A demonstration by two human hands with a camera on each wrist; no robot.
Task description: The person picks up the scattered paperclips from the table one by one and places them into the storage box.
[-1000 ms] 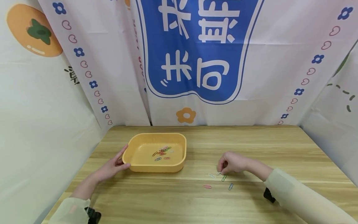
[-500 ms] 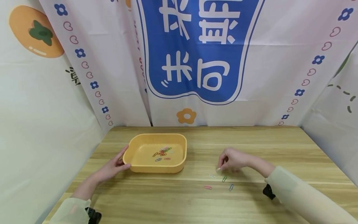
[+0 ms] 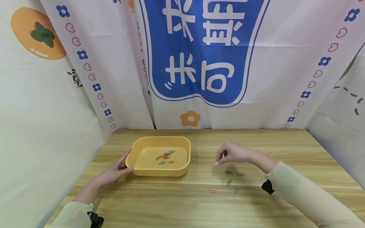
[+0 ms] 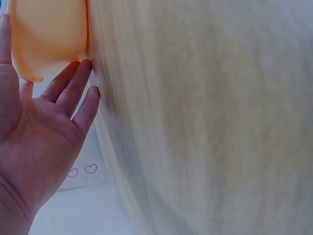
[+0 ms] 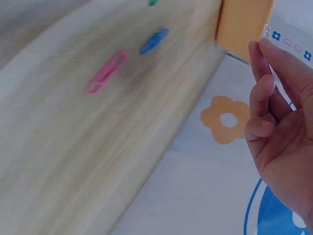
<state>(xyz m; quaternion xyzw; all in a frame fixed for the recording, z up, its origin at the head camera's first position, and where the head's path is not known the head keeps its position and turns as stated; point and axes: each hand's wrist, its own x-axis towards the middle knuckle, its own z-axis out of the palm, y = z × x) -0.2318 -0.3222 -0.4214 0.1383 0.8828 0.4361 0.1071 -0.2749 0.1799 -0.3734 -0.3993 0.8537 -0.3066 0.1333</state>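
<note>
My right hand (image 3: pixel 232 153) pinches a white paper clip (image 3: pixel 215 164) between thumb and fingertip, raised above the table. The right wrist view shows the clip's looped end (image 5: pixel 266 31) past the fingertips. With spread fingers, my left hand (image 3: pixel 112 172) rests against the left end of a yellow tray (image 3: pixel 159 172); its thumb touches near the front corner. Several coloured paper clips (image 3: pixel 166 155) lie inside. On the table below my right hand are a blue clip (image 3: pixel 229 172), a pink clip (image 3: pixel 240 174), a white clip (image 3: pixel 216 180) and a green clip (image 3: pixel 229 182).
Nearer the front lie another pink clip (image 3: pixel 212 191) and another blue clip (image 3: pixel 236 191). The wooden table (image 3: pixel 171 202) ends at a printed cloth (image 3: pixel 242 117) behind, and cloth also hangs at both sides.
My right hand has lifted the white clip off the table and moved it left and away from me, uncovering a blue and a pink clip. The left hand stays on the tray.
</note>
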